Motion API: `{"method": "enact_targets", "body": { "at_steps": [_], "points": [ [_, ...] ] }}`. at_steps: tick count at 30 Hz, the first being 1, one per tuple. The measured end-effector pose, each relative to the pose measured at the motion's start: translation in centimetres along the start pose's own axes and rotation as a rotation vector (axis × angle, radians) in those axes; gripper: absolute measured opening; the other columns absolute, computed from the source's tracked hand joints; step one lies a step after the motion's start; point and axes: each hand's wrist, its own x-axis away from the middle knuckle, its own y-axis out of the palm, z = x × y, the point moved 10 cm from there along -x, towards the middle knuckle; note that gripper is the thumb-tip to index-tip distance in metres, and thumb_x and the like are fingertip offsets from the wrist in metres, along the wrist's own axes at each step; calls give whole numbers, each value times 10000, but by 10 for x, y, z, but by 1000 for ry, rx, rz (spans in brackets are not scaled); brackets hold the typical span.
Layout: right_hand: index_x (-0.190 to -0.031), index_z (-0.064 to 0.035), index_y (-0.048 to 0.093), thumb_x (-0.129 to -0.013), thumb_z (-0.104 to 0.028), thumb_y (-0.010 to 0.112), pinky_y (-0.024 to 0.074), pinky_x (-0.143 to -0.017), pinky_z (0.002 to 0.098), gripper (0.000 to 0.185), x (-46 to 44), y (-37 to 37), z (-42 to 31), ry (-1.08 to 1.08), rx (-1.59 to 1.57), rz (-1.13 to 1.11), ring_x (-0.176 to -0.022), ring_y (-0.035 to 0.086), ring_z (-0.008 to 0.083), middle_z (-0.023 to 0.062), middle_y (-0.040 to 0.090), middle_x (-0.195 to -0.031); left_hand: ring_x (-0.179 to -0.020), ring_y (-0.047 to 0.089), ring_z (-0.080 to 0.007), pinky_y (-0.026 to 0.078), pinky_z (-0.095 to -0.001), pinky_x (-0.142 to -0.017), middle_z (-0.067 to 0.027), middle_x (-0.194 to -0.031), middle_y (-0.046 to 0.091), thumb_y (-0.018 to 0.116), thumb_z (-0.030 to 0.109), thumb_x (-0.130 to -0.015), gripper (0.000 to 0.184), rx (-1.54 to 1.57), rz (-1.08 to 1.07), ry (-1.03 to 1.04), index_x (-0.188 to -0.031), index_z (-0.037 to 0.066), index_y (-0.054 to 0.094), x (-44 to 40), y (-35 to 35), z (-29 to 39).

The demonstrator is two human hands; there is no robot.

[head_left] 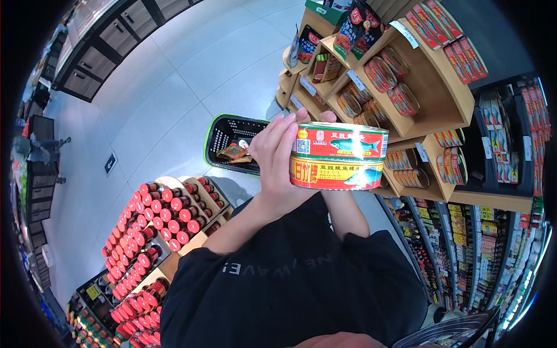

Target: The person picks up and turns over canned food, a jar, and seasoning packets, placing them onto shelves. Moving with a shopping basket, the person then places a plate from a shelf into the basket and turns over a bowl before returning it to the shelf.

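Two oval fish cans are stacked one on the other in front of me. The upper can has a green and red label, and the lower can a yellow and red one. My left hand is closed around their left end, its fingers pressed together. Most of my right hand is hidden behind the cans; fingertips show above their top edge, and its forearm rises from below.
A black basket with a green rim holds small packages. Wooden shelves with more cans and price tags stand at the right. Red-lidded jars fill a display at the lower left. Dark cabinets line the upper left.
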Motion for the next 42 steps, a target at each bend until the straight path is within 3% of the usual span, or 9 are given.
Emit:
{"method": "enact_targets", "body": {
  "at_steps": [28,30,32,33,34,36,37,40,42],
  "points": [
    [-1255,-101,527,-928,-363,581,389,-1069,554,422,-6,-15,-16,-23,209,101,-1341,350,408,202,316,-1470,-1237,480,-355,409,-416,-1018,-248,-1396,391,888,168,-601,878,208,-86,-94,-1335,19,428,5,11,-27],
    [-1277,-99,522,-933,-380,565,381,-1074,548,447,-6,-10,-17,-17,241,76,-1341,351,406,208,314,-1477,-1226,485,-354,405,-410,-1015,-245,-1403,385,858,152,-637,801,171,-87,-92,-1316,9,457,7,10,-28],
    [-1354,-109,478,-916,-506,532,364,-1083,540,594,-1,-18,-26,-60,414,320,-1363,331,392,219,296,-1498,-1220,487,-350,405,-405,-1011,-237,-1404,389,826,147,-676,742,145,-94,-83,-1310,4,469,9,9,-33],
    [-1416,-86,403,-875,-642,493,359,-1077,550,781,-6,-9,-20,-33,205,241,-1368,330,390,227,296,-1502,-1214,489,-345,404,-401,-1007,-229,-1406,392,795,141,-715,683,119,-100,-74,-1305,-1,482,10,10,-34],
    [-1427,-50,363,-839,-723,470,375,-1067,539,900,4,-22,-27,-30,335,432,-1339,383,381,219,361,-1467,-1214,489,-345,404,-401,-1007,-229,-1406,392,795,141,-715,683,116,-100,-71,-1305,-1,482,11,10,-35],
    [-1441,-26,321,-824,-763,431,345,-1078,557,968,11,-24,-34,-47,563,554,-1322,389,410,222,360,-1469,-1208,488,-359,414,-416,-998,-227,-1352,443,766,84,-732,610,255,-90,-186,-1291,12,532,13,13,-51],
    [-1419,-22,353,-883,-715,395,394,-1050,519,877,7,-24,-35,-62,632,573,-1285,456,358,201,439,-1413,-1199,502,-346,400,-391,-1016,-227,-1345,453,691,104,-830,560,260,-84,-183,-1338,-1,481,12,15,-53],
    [-1393,-32,389,-944,-636,363,432,-1025,465,753,-4,-16,-35,-105,903,614,-1237,515,294,163,506,-1353,-1221,487,-333,392,-387,-1025,-224,-1357,441,616,135,-904,538,448,-37,-323,-1382,-8,414,27,28,-80],
    [-1365,-42,421,-981,-566,349,452,-1008,414,654,-9,-14,-33,-139,882,578,-1209,541,241,133,537,-1317,-1263,449,-310,375,-387,-1040,-210,-1399,393,555,149,-944,549,457,-75,-324,-1423,-13,340,31,32,-84]
  ]
}}
